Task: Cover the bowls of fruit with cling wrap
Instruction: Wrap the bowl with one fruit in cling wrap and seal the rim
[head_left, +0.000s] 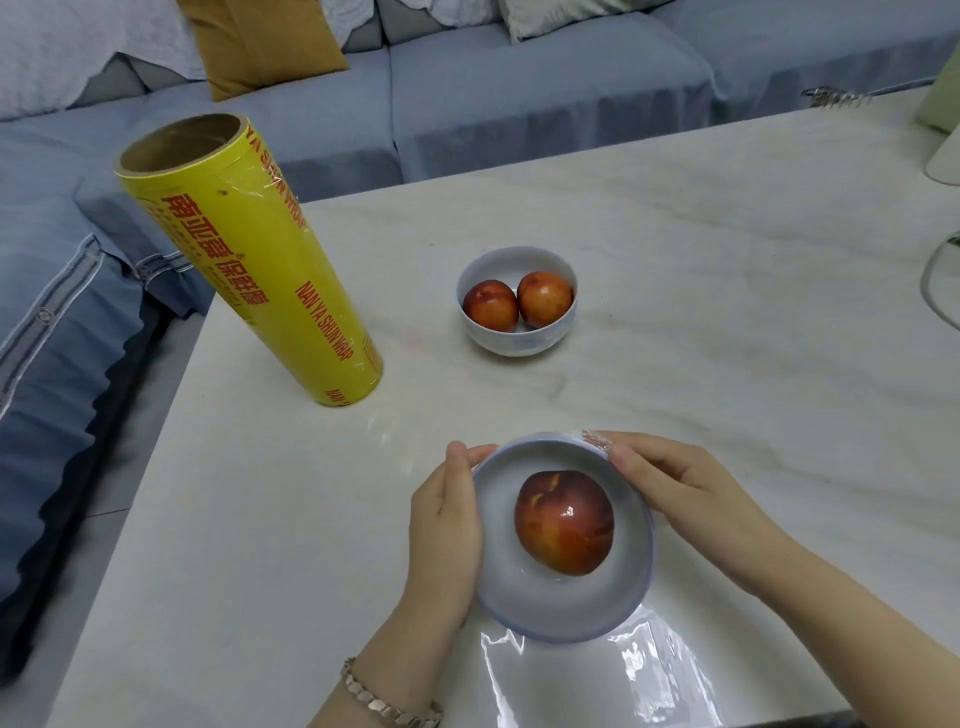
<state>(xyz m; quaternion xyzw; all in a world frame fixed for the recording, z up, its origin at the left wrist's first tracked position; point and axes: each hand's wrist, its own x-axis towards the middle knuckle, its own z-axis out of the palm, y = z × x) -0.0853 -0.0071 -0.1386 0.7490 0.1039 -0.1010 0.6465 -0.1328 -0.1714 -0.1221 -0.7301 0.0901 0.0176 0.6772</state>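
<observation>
Left hand and right hand clasp the near bowl, seemingly smoothing cling wrap down; the far bowl needs a fresh sheet next.

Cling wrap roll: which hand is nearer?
Left. The left hand holds the near bowl on its left side, toward the roll; the right hand holds its right rim, farther off.

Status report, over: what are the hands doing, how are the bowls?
Left hand and right hand grip near bowl, film across its top. Far bowl uncovered. Roll upright, clear of both.
</observation>
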